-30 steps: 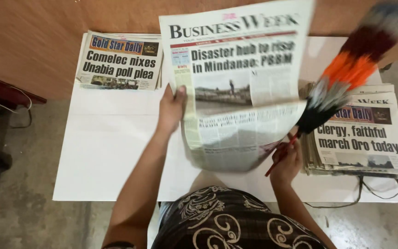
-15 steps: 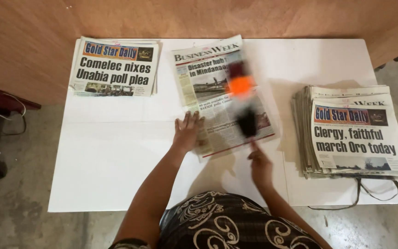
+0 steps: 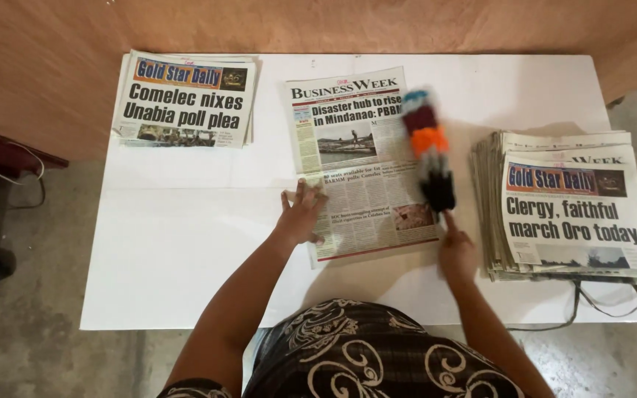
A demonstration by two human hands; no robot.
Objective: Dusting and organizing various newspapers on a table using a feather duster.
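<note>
A: Nearest you, what are your hands doing?
B: Your left hand (image 3: 300, 217) lies flat, fingers spread, on the middle newspaper (image 3: 359, 158). Your right hand (image 3: 456, 252) is closed around the handle of a multicoloured duster (image 3: 427, 151), which lies blurred over that paper's right edge.
A: And farther out?
B: A thick newspaper stack (image 3: 573, 206) sits right; a thin one (image 3: 186, 99) far left on the white table (image 3: 171, 243).

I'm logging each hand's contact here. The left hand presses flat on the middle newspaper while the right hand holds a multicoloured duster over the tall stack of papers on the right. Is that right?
Not quite. In the head view the right hand holds the duster over the middle newspaper, not over the tall stack. The left hand does press flat on that middle newspaper.
</note>
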